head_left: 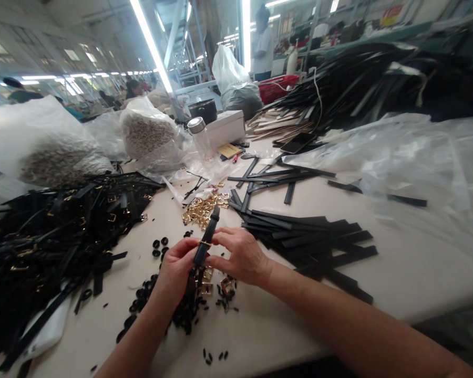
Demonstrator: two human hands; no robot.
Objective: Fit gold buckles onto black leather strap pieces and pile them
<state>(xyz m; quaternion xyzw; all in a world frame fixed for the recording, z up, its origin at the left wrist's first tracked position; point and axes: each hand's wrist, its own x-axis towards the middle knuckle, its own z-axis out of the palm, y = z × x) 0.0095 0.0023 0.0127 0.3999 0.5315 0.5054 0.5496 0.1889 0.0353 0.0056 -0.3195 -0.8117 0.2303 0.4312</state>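
A left hand (176, 266) and right hand (242, 256), each grip clamped on one black strap (209, 229) with a gold fitting (204, 243), hold it above a pale counter (276, 325), near loose gold buckles (202, 210).

Two long fluorescent tubes (152, 45) shine beyond the pale worktable (402, 252); far behind it, more lamps (39, 77) glow beneath a grey ceiling (74, 18).

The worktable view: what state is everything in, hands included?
Narrow black strap with gold metal fitting: held, slanting.
Left hand: closed on the strap.
Right hand: fingertips at the strap, grip unclear.
Small gold metal buckles: loosely heaped.
Flat black strips: loosely piled, overlapping.
Clear bottle with silver lid: standing, lid on.
Black rectangular phone: lying flat, screen dark.
Long white tube light: lit.
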